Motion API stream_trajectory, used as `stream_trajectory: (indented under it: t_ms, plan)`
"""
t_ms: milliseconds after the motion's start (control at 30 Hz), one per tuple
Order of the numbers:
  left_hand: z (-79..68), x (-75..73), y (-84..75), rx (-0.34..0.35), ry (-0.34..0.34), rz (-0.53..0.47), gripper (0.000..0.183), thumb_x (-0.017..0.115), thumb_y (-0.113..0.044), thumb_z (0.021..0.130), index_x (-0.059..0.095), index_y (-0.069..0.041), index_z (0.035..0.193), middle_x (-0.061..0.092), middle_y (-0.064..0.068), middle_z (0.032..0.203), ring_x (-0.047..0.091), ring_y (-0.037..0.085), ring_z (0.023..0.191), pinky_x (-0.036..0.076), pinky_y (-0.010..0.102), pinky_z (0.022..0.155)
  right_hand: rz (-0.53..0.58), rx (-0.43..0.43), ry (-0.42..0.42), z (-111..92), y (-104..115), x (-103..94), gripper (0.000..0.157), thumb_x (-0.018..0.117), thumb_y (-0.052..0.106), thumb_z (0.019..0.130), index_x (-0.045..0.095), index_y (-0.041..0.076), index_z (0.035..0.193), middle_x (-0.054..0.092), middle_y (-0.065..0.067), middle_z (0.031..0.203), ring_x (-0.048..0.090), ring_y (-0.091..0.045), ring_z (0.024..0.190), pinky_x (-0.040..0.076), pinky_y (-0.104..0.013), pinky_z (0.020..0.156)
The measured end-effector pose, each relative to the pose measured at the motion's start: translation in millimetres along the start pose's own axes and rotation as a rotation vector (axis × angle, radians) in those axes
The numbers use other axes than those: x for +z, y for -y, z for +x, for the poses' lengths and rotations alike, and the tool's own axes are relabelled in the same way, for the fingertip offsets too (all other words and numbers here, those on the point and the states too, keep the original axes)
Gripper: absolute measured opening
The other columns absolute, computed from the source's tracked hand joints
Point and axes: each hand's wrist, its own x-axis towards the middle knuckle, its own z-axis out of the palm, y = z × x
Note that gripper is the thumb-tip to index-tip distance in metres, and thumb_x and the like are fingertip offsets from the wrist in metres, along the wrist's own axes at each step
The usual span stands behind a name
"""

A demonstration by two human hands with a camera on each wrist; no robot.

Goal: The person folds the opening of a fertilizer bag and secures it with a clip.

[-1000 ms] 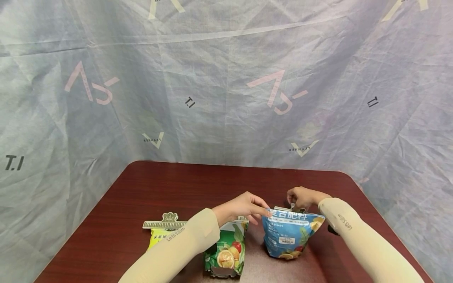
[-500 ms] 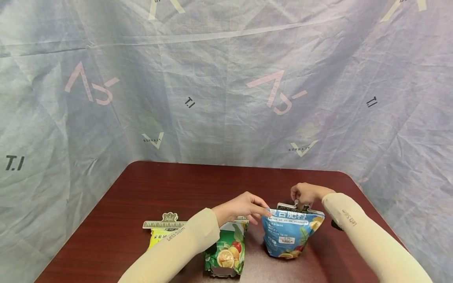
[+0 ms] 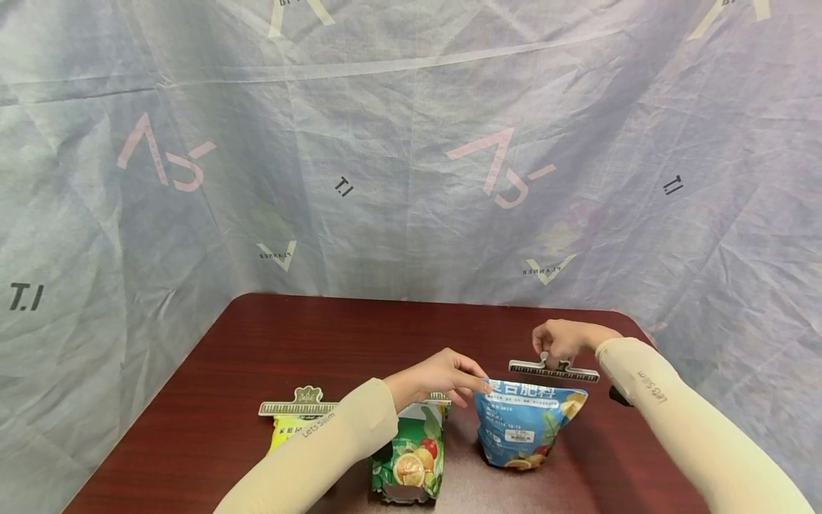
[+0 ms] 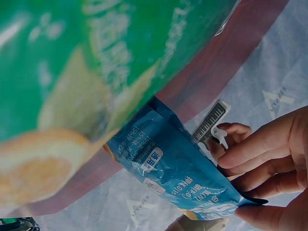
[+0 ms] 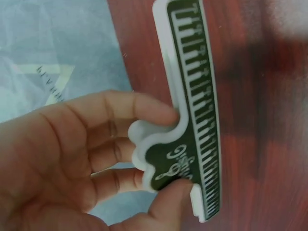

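A blue bag with fruit pictures stands upright on the table. My left hand pinches its top left corner between thumb and fingers, as the left wrist view also shows. Behind and just above the bag's top edge, my right hand grips a long bag clip by its handle. In the right wrist view the clip has a piano-key pattern and the word "Music", with my thumb and fingers on its scalloped grip. The clip is apart from the bag.
Left of the blue bag stands a green bag with fruit pictures and a clip on top, partly behind my left forearm. Further left is a yellow bag under another piano-key clip. All stand on a dark red table before a grey cloth.
My right hand has lifted the clip from behind the blue bag's top edge, up and to the right, so it now shows in full. The left hand has stayed on the bag's corner.
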Motion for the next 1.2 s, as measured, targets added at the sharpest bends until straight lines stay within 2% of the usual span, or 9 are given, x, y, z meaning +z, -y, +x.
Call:
stream_trajectory:
  t_ms: [133,367,633,867,967,1200]
  plan:
    - [0.3,0.2,0.5,-0.001,0.0,-0.004,0.017,0.071,-0.021,0.08,0.072,-0.01,0.093,0.068,0.0,0.089,0.064,0.017,0.077,0.053,0.046,0.069,0.003,-0.008,0.033,-6.3,10.4,-6.7,0.028,0.055,-0.015,0.06,0.055,0.001,0.082,0.039,0.002,0.058,0.037,-0.01,0.05,0.041,-0.026,0.043]
    - [0.9,0.2,-0.5,0.001,-0.002,0.012,0.018,0.071,-0.021,0.081,0.072,-0.009,0.093,0.068,0.0,0.089,0.064,0.017,0.077,0.053,0.044,0.068,-0.029,-0.026,0.045,-15.8,25.9,-20.9,0.025,0.06,-0.012,0.065,0.055,0.002,0.085,0.038,0.001,0.061,0.033,-0.011,0.051,0.038,-0.026,0.045]
    - [1.3,1.6,0.5,0.002,-0.008,0.009,0.019,0.07,-0.02,0.081,0.071,-0.007,0.095,0.068,0.001,0.089,0.064,0.016,0.077,0.054,0.042,0.066,-0.052,-0.048,0.07,-22.6,43.5,-27.4,0.028,0.056,-0.014,0.062,0.054,0.003,0.084,0.034,0.003,0.058,0.033,-0.009,0.051,0.036,-0.024,0.046]
    - [1.8,1.4,1.1,0.002,-0.005,0.004,0.019,0.07,-0.02,0.081,0.071,-0.008,0.095,0.068,0.001,0.088,0.064,0.017,0.077,0.053,0.044,0.068,-0.13,-0.072,0.039,-29.6,59.8,-32.9,0.028,0.061,-0.011,0.064,0.055,0.009,0.083,0.033,0.002,0.059,0.03,-0.01,0.05,0.031,-0.024,0.049]
    - [2.8,0.7,3.2,0.003,-0.002,0.0,0.018,0.071,-0.021,0.081,0.072,-0.009,0.094,0.068,0.001,0.088,0.064,0.017,0.077,0.053,0.046,0.068,-0.147,-0.086,0.033,-33.7,65.8,-35.2,0.027,0.062,-0.009,0.064,0.056,0.007,0.084,0.034,0.002,0.06,0.029,-0.01,0.052,0.03,-0.025,0.052]
    - [3.6,0.1,4.8,0.008,-0.001,-0.004,0.018,0.071,-0.02,0.081,0.072,-0.009,0.094,0.068,0.001,0.089,0.064,0.017,0.078,0.053,0.046,0.068,-0.165,-0.108,0.023,-42.9,78.0,-37.1,0.025,0.064,-0.005,0.067,0.056,0.011,0.085,0.039,0.002,0.064,0.03,-0.01,0.054,0.031,-0.025,0.053]
